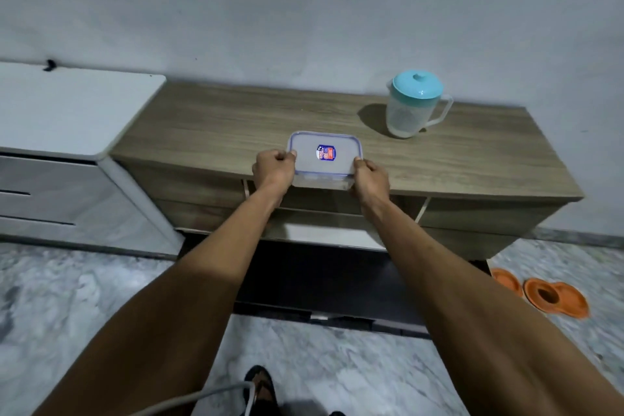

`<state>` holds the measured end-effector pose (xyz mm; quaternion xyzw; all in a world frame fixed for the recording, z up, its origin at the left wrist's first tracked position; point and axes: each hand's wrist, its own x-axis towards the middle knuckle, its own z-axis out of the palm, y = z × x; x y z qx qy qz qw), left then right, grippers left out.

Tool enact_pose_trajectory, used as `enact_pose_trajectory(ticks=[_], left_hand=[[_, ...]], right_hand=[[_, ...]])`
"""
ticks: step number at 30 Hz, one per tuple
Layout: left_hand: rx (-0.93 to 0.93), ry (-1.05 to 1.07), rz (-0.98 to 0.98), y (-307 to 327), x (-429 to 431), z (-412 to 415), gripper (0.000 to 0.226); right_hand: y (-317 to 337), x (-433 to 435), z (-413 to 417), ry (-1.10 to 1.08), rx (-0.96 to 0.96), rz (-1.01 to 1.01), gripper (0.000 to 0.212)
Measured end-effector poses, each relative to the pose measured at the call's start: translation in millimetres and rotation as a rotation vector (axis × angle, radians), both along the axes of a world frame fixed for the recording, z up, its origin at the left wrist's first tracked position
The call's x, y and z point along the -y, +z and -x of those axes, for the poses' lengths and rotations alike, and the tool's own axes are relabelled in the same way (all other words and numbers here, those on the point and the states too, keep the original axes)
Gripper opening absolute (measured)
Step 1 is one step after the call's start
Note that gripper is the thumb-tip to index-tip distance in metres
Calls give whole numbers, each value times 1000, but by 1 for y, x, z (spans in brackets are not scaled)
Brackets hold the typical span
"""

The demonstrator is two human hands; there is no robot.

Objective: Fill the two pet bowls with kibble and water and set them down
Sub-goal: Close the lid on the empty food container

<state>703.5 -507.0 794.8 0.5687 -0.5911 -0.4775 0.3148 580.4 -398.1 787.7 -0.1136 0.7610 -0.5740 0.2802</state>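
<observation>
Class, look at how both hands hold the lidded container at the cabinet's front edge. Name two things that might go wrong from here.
1. The lidded container overhangs the wooden cabinet edge; if the left hand or right hand slips, it may drop to the floor.
2. Carrying it rightward might knock the pitcher standing nearby.

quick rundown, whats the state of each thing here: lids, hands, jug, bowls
food container: lid on, at the wooden cabinet's front edge, gripped at both short ends
left hand: closed on the container's left end
right hand: closed on its right end
pitcher: upright on the wooden cabinet, teal lid on, water level unclear
orange bowls: on the floor, look empty, one partly hidden
</observation>
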Motion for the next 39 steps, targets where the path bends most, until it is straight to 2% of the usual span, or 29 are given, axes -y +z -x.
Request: enact_pose_trajectory(ticks=[7, 13, 18, 20, 22, 27, 30, 35, 37, 39], left_hand=[[14, -46, -16, -46, -21, -43, 21], [34, -58, -6, -131, -10, -71, 24], [-17, -72, 28, -202, 25, -69, 22], [-46, -51, 51, -223, 43, -62, 20], [-79, -50, 52, -242, 62, -52, 25], [-91, -124, 35, -274, 104, -28, 48], [-86, -150, 26, -286, 118, -15, 63], [32, -120, 100, -295, 130, -7, 44], [67, -113, 132, -298, 132, -5, 35], [99, -103, 147, -301, 133, -3, 30]], right_hand=[[-49, -22, -44, -53, 45, -9, 25], [-135, -4, -68, -51, 114, 12, 19], [-208, 35, -61, -44, 55, 16, 22], [-234, 58, -51, -48, -18, 18, 32], [-257, 82, -41, -51, -48, 20, 39], [-276, 128, -25, -86, -123, -21, 27], [-289, 147, -11, -100, -142, -54, 36], [-302, 168, -2, -73, -143, -85, 48], [-299, 171, -4, -34, -225, -119, 40], [-297, 175, -4, 28, -343, -173, 42]])
